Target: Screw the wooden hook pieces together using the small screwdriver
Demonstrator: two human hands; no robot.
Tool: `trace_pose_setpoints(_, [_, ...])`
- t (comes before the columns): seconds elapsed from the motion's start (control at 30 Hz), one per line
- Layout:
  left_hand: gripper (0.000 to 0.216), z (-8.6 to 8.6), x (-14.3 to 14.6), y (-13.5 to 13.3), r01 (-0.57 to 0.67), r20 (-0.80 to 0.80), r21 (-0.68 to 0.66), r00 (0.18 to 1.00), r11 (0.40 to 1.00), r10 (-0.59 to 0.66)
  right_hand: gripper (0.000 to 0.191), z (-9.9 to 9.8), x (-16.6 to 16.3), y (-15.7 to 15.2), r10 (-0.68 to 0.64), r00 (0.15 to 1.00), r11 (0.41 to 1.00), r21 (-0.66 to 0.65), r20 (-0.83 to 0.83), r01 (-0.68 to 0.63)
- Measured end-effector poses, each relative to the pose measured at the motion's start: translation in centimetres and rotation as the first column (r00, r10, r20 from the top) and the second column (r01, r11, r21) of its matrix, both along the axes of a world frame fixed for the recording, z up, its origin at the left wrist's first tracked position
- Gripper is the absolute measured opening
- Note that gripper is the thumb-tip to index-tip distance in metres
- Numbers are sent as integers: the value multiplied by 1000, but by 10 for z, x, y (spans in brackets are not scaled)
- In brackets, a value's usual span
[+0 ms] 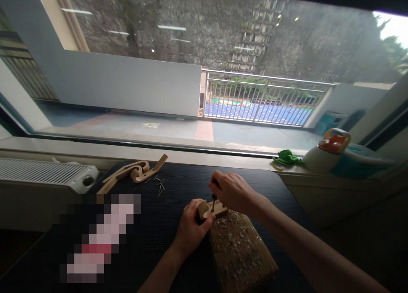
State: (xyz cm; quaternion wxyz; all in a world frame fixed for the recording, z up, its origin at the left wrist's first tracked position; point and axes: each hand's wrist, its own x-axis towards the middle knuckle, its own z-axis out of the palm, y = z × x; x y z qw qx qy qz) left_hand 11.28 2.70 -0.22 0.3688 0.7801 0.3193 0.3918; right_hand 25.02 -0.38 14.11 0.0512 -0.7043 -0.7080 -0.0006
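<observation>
My left hand [193,225] is closed around one end of a pale, curved wooden piece [219,209], its thumb along the near side. This piece rests at the far end of a thick wooden block [244,250] whose top is covered with small shiny metal bits. From above, my right hand [230,187] grips a screwdriver [213,203] by its dark handle. The shaft stands upright, with its tip down at the wooden piece near my left thumb. Whether a screw sits under the tip is too small to tell.
On the black table [165,225], curved wooden pieces [140,173] and several loose screws or nails [160,185] lie at the back left. A pixelated patch covers the left side. A white kettle [325,155] and green cloth [287,157] stand on the windowsill. A radiator [47,174] is at left.
</observation>
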Motion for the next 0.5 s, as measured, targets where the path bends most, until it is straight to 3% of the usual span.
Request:
trace_pose_setpoints(0.13, [25, 0, -1, 3, 21, 18, -15, 1000, 1000, -21, 25, -1, -5, -2, -10, 998, 1000, 14, 59, 10])
trace_pose_setpoints(0.3, [20, 15, -21, 14, 177, -18, -129, 983, 976, -181, 26, 7, -28, -6, 81, 992, 997, -22, 98, -79])
trace_pose_setpoints(0.5, [17, 27, -57, 18, 124, -32, -295, 990, 947, -140, 25, 19, -59, 0, 281, 952, 958, -86, 120, -272])
